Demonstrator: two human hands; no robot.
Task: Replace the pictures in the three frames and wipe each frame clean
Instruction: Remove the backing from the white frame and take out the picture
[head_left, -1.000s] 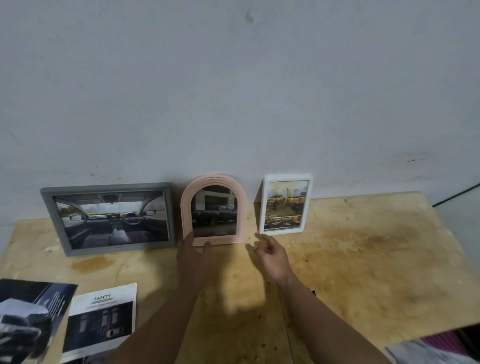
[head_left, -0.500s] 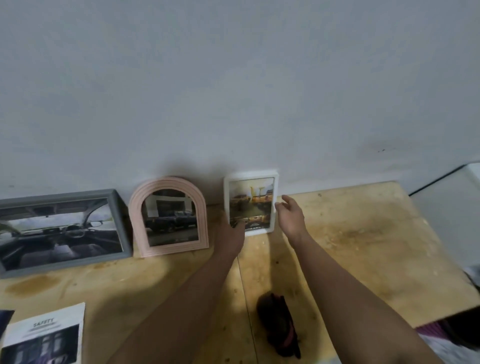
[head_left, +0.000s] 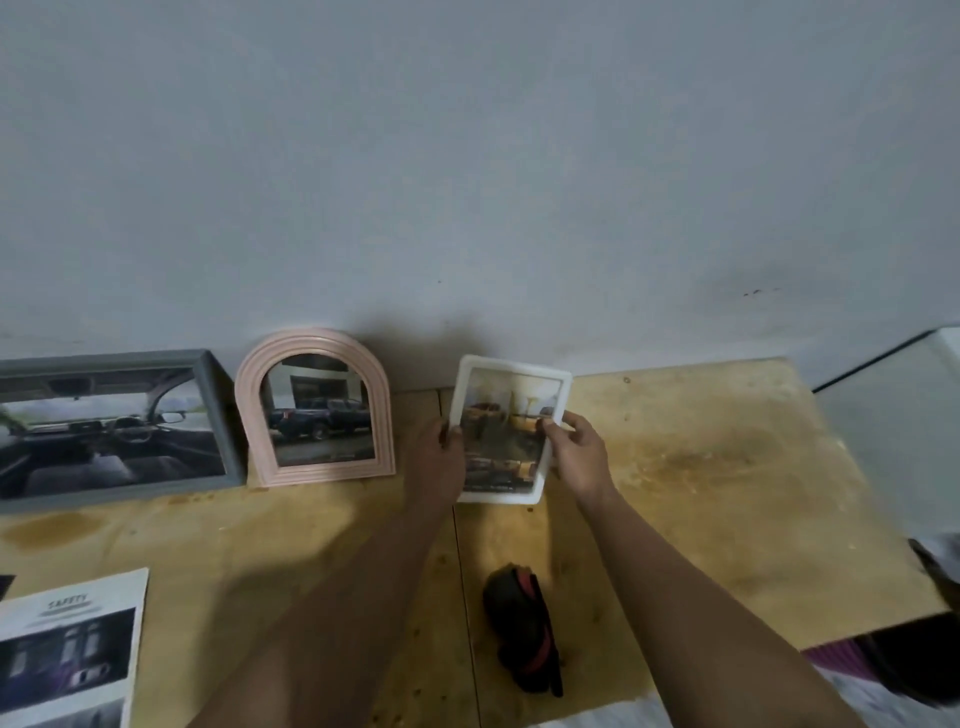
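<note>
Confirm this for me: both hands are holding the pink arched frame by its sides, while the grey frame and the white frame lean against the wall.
Not quite. The head view shows the left hand and right hand holding the white frame by its sides, tilted away from the wall. The pink arched frame and the grey frame are the ones leaning against the wall.

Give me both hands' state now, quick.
Left hand: grips the left edge of the white frame.
Right hand: grips the same frame's right edge.
</note>
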